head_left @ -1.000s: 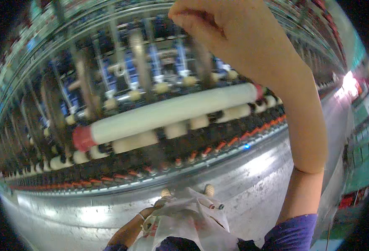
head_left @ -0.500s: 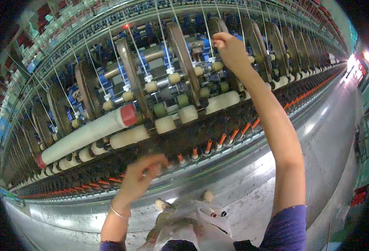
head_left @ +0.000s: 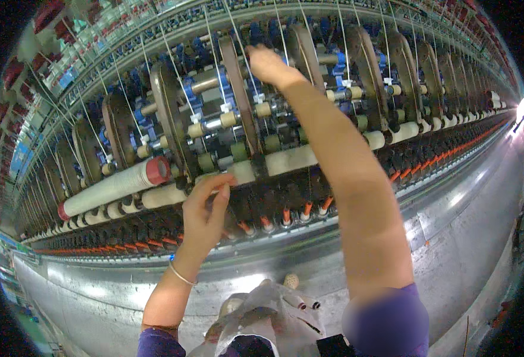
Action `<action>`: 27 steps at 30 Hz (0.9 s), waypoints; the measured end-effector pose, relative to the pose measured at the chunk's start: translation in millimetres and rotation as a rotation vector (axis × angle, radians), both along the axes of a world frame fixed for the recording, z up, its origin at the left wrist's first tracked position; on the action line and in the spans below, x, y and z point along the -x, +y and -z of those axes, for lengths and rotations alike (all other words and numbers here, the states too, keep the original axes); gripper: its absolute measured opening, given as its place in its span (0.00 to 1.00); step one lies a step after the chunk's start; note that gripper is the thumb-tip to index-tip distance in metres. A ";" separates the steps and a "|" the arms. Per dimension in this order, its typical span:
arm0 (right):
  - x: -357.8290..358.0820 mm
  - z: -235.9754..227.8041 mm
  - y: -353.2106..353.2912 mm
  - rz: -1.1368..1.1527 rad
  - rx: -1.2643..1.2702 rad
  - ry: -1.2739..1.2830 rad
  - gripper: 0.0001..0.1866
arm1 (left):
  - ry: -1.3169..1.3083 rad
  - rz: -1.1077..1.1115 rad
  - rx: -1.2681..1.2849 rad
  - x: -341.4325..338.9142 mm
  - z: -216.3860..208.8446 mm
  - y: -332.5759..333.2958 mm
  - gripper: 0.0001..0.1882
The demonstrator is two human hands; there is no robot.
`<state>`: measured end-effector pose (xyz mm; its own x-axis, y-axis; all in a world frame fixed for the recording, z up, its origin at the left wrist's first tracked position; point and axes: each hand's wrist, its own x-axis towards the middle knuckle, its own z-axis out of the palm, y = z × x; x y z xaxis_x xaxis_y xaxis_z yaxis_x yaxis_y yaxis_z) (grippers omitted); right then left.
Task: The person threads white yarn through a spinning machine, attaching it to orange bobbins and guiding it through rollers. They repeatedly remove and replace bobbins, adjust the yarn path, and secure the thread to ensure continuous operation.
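Note:
My right hand (head_left: 268, 65) reaches up among the upper parts of a spinning frame, beside a dark curved arm (head_left: 235, 77) and a hanging white strand (head_left: 240, 44). Its fingers are curled together; whatever they hold, if anything, is hidden. Lower down, my left hand (head_left: 204, 213) is raised in front of the pale roller row (head_left: 291, 160). Thumb and fingertips come close together in a pinch, and anything between them is too fine to make out. Left of that hand, a long white yarn-wound roll (head_left: 110, 189) with red ends lies along the machine.
Orange-topped spindles (head_left: 286, 215) run in a row below the rollers. More dark curved arms (head_left: 369, 71) and hanging strands repeat along the frame. A grey floor aisle (head_left: 452, 220) stretches to the right. Two small tubes (head_left: 302, 306) sit at my white apron (head_left: 256, 321).
My right hand has moved left along the frame to another curved arm. My left hand has risen from the spindles toward the rollers. The view has shifted slightly.

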<state>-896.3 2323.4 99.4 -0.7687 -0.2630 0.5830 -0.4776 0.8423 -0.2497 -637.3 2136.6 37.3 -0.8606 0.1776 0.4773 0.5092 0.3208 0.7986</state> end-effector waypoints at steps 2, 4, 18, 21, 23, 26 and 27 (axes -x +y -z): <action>-30.5 -0.6 0.7 0.048 0.081 0.110 0.20 | -0.067 -0.032 -0.011 -17.1 18.1 -14.1 0.10; -66.6 9.8 9.3 0.080 0.262 0.063 0.14 | -0.146 -0.018 -0.037 -34.8 48.9 -32.2 0.10; -145.6 83.0 21.3 0.020 -0.201 -0.132 0.06 | -0.730 0.055 -0.084 -78.0 303.0 55.5 0.24; -204.4 111.5 59.0 -0.011 0.237 0.062 0.11 | -0.422 0.049 0.043 -50.9 345.7 77.5 0.30; -254.9 159.2 77.3 -0.121 0.637 0.158 0.08 | -0.584 0.025 -0.130 -30.2 365.8 90.7 0.31; -324.5 257.2 72.8 0.213 0.923 -0.246 0.07 | -0.721 -0.024 -0.422 28.6 352.3 105.0 0.32; -342.2 292.4 67.8 0.413 0.970 -0.607 0.07 | -0.766 0.005 -0.528 40.2 334.3 103.5 0.30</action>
